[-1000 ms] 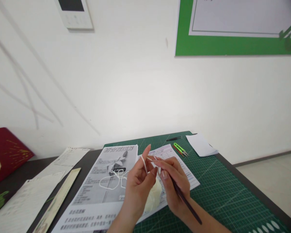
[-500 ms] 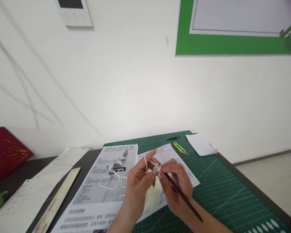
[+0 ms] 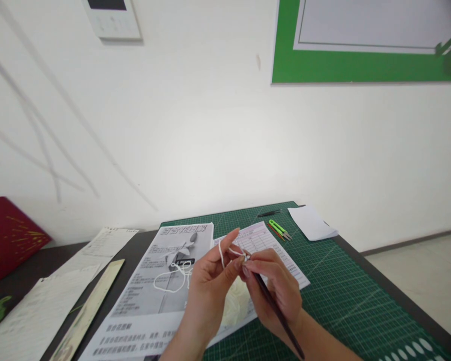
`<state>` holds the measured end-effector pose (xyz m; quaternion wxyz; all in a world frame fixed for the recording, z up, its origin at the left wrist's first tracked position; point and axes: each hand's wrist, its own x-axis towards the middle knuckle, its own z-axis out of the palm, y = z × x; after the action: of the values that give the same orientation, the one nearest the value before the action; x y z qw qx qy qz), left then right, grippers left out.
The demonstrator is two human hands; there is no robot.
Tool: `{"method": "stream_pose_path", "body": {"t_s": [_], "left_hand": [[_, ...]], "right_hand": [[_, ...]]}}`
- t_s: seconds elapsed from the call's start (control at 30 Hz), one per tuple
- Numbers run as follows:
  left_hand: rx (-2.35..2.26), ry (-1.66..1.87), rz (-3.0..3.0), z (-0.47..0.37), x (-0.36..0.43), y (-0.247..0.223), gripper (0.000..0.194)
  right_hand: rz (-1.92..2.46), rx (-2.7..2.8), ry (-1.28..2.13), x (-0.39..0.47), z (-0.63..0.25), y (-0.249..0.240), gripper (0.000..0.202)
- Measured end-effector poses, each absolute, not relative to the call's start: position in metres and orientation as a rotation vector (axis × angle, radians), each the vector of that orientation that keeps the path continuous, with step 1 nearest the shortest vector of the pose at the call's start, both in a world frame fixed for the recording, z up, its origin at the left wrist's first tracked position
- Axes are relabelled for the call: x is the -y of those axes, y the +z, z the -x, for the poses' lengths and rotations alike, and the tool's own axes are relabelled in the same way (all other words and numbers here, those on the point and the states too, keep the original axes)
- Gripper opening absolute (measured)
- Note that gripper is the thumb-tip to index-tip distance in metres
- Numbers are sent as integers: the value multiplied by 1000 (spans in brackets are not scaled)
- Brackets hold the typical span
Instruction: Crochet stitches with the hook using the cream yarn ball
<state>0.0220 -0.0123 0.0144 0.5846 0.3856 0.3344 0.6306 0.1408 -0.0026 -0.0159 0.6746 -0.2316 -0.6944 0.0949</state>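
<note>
Yarn [image 3: 221, 254] in white loops over the raised index finger of my left hand [image 3: 214, 281], whose thumb and other fingers pinch a small bit of crochet work [image 3: 245, 257]. My right hand [image 3: 276, 286] grips a dark-handled crochet hook [image 3: 280, 316], its tip at the stitches and partly hidden by the fingers. Both hands' fingertips meet at the work. Below and between the hands a pale cream yarn ball [image 3: 236, 303] rests on the papers. A loose strand of yarn [image 3: 173, 290] curls over the printed sheet left of my left hand.
A printed sheet with a flower picture [image 3: 135, 311] and a form [image 3: 285, 265] lie on the green cutting mat [image 3: 346, 291]. Green thread snips [image 3: 279, 229], black tweezers [image 3: 269, 213] and white paper [image 3: 311, 223] are at the back. A ruler [image 3: 90, 311] and handwritten sheets [image 3: 41, 311] lie left.
The hook has shifted slightly down and left with my right hand. The yarn loops at the fingertips are drawn closer, and my left hand has moved a little left.
</note>
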Motion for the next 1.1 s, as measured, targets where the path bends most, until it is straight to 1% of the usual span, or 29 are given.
{"method": "stream_pose_path", "body": {"t_s": [0.17,0.3,0.57,0.63,0.73,0.9,1.1], "left_hand": [[-875,1556,-1065,-24,14,17,38],[-933,1614,-1167,-27,13,16,40],[-949,1650,-982,-26,9,11,40],[-953,1654,-960,-27,10,12,46],[-942,1670,-931,-29,10,14,62],[-825,1647,-764,-27,8,15,68],[-775,1596,-696,-21,5,17,86]], "right_hand": [[503,1536,262,1,-142,-13,36],[540,1477,289,2,-142,-8,34],[532,1442,512,0,-143,-7,33],[545,1392,575,-2,-142,-11,30],[562,1303,720,-4,-139,-16,25],[532,996,1062,-8,-133,-20,15],[424,751,1458,-14,-133,-16,12]]}}
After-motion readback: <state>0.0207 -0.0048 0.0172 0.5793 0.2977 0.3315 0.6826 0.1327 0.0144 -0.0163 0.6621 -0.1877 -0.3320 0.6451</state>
